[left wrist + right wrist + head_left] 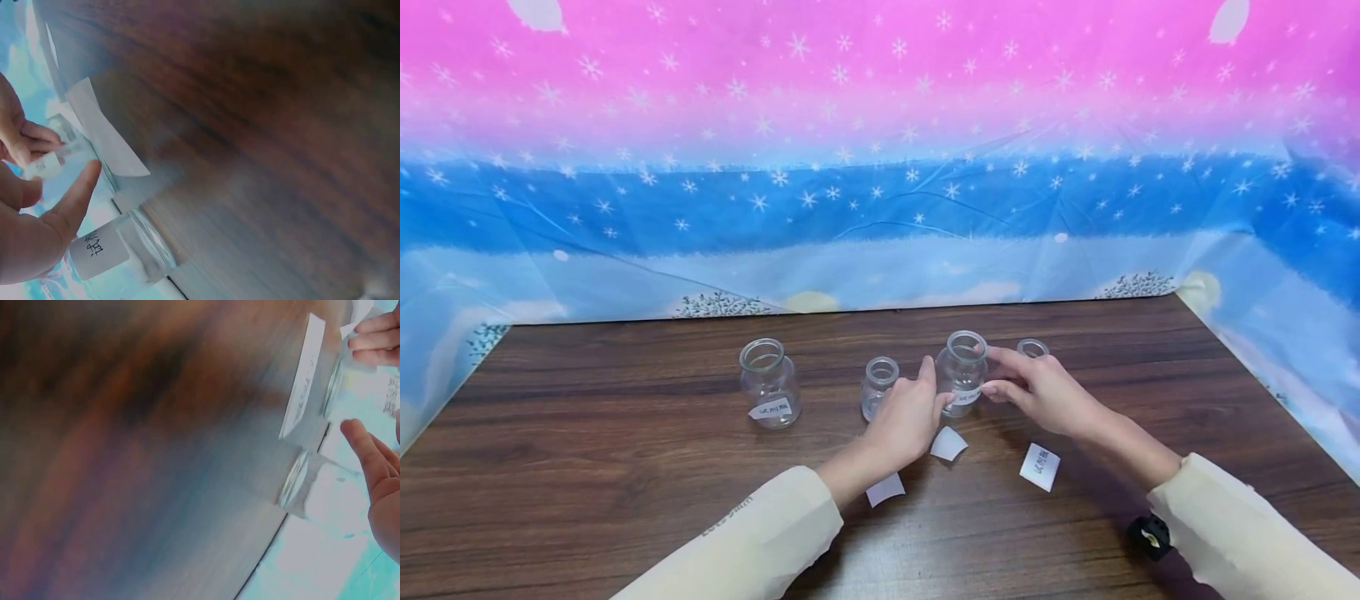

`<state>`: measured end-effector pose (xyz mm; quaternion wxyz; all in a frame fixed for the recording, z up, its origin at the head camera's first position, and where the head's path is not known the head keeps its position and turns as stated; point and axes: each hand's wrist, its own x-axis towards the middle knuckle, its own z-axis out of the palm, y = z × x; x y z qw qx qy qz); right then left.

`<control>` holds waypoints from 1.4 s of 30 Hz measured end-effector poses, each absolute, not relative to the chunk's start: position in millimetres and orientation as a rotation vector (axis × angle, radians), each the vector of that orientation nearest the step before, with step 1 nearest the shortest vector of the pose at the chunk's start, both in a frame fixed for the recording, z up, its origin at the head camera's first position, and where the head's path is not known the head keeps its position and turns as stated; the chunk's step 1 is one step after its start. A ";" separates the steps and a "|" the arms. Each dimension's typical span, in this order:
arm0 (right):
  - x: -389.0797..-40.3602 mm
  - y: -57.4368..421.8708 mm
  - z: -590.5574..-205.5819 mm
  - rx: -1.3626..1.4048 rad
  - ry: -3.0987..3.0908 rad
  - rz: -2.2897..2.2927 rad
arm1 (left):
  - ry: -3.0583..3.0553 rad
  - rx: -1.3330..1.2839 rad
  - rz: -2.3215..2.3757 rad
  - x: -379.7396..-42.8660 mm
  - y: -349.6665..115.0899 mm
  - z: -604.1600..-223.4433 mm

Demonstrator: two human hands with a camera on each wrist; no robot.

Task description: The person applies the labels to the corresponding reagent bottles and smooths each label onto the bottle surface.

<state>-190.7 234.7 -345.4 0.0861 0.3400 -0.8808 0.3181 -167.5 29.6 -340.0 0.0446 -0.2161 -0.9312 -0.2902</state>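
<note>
My left hand [906, 417] and right hand [1052, 396] hold a large clear glass jar [961, 367] from both sides as it stands upright. A white label [964, 397] with handwriting lies on its front, and my left thumb touches the label's left end. On the other side, my right thumb is right at the label's edge, with the index finger higher up near the neck. Partly behind my left hand is a small glass jar [874, 390]. Another small jar [1032, 347] is mostly hidden by my right hand; its unmarked lower body [328, 494] shows in the right wrist view.
A second large jar [771, 375] with a handwritten label stands to the left. White paper pieces lie in front: one [950, 444] near the held jar, one [887, 490] by my left wrist, and one with writing [1041, 467] at right. Patterned cloth [880, 267] borders the table.
</note>
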 end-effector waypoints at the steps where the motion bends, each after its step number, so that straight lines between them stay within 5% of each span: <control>1: -189.3 234.5 -345.3 0.987 -2.651 0.973 | -2.858 -0.649 -0.868 -167.1 29.9 -340.1; 8: -178.2 248.5 -337.6 0.957 -2.732 1.146 | -2.791 -0.691 -0.853 -155.3 29.2 -343.3; 18: -163.7 290.0 -336.8 1.366 -3.015 0.993 | -2.842 -0.912 -0.761 -129.6 49.6 -345.4; 25: -159.6 300.6 -344.5 1.415 -3.024 0.912 | -2.917 -0.979 -0.625 -120.7 69.0 -349.4; 42: -162.1 296.4 -354.1 1.499 -2.842 0.856 | -2.988 -0.910 -0.311 -118.0 97.8 -361.5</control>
